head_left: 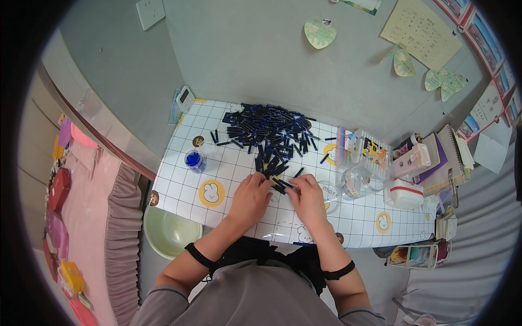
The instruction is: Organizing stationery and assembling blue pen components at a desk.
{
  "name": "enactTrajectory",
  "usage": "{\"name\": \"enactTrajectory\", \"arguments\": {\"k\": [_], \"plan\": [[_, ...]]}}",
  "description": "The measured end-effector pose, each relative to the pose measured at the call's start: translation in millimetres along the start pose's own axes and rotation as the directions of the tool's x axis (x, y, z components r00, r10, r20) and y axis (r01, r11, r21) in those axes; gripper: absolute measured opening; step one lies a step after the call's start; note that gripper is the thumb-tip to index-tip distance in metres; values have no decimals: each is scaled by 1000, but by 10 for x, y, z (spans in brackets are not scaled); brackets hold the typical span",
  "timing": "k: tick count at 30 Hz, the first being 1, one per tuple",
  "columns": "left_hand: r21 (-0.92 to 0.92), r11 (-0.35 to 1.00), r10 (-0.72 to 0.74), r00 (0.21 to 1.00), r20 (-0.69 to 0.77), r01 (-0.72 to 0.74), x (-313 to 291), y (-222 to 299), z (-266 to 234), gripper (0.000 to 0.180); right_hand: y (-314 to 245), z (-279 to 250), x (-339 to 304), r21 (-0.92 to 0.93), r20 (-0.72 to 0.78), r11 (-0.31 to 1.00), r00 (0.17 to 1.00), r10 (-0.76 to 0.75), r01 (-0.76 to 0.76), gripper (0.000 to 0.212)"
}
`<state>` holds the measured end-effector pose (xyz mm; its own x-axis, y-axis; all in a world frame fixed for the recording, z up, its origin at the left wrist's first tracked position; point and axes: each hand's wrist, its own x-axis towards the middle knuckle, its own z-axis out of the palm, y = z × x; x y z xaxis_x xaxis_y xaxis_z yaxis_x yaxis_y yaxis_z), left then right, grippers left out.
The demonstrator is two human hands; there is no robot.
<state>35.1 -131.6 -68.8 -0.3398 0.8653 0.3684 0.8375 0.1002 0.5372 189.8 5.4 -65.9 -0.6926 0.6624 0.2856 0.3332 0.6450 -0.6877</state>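
Observation:
A heap of short, dark blue-black tubes (266, 127), like pen ink cartridges, spreads over the far middle of the table. A strand of them runs toward me. At its near end, a small bunch of tubes (280, 185) lies between my hands. My left hand (250, 200) has its fingers curled and closed against the left side of this bunch. From the right, my right hand (309, 200) pinches the bunch's other end with thumb and fingers. Some fingertips are hidden. Left of the heap stands a small clear jar (195, 162) with bright blue pieces in it.
A gridded white cloth (179, 187) covers the table. At right are clear plastic containers (361, 176), a white pouch (406, 194), a pink box (411, 160) and notebooks (446, 155). A small white digital device (185, 99) leans at the wall. A green basin (173, 232) sits below the left edge.

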Motion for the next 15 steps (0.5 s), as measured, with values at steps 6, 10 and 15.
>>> {"name": "enactTrajectory", "arguments": {"k": [6,10,15], "plan": [[24,998,52,998,26,-53,79,40,91,31,103,107,148,-98,30,988,993,-114,117,21],[96,990,92,993,74,-99,99,31,117,29,105,126,171,-178,102,977,990,-102,119,22],[70,994,85,996,37,-87,84,-12,113,27,33,100,227,-354,172,925,982,-83,140,28]]}}
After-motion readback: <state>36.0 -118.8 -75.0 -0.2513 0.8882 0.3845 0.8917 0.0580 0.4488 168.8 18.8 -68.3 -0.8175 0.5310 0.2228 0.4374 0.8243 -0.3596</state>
